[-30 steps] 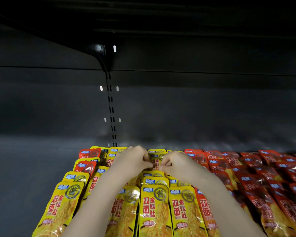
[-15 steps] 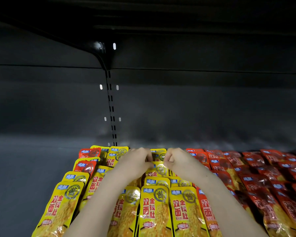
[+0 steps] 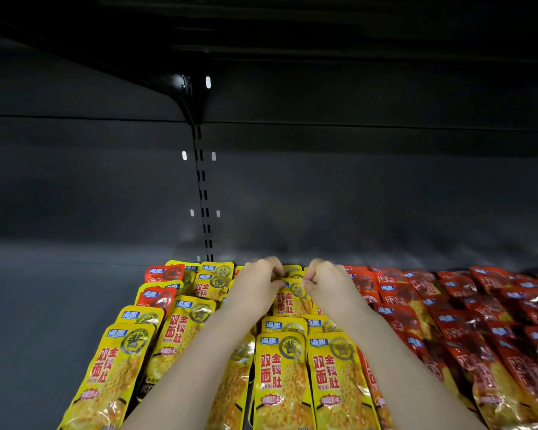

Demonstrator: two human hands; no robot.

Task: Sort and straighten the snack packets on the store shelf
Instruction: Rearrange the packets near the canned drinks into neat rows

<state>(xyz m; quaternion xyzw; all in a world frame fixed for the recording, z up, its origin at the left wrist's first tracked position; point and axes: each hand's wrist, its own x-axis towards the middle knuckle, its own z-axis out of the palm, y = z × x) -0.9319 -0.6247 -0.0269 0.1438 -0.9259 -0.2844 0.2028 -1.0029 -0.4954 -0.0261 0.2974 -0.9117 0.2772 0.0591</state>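
Observation:
Yellow snack packets (image 3: 280, 370) lie in overlapping rows across the left and middle of the dark shelf; red packets (image 3: 479, 336) fill the right side. Two red packets (image 3: 160, 297) sit among the yellow ones at the back left. Near the back of the rows my left hand (image 3: 257, 282) and my right hand (image 3: 328, 282) each pinch a top corner of one yellow packet (image 3: 291, 302) with curled fingers. Both forearms lie over the rows in front.
Bare grey shelf floor (image 3: 53, 321) stretches left of the packets. The dark back wall carries a slotted upright (image 3: 204, 206), and a black bracket (image 3: 187, 91) holds the shelf overhead. The packet rows run off the frame's bottom and right edges.
Both hands have moved a little further back on the shelf with the yellow packet held between them, and they now sit slightly further apart at its top corners.

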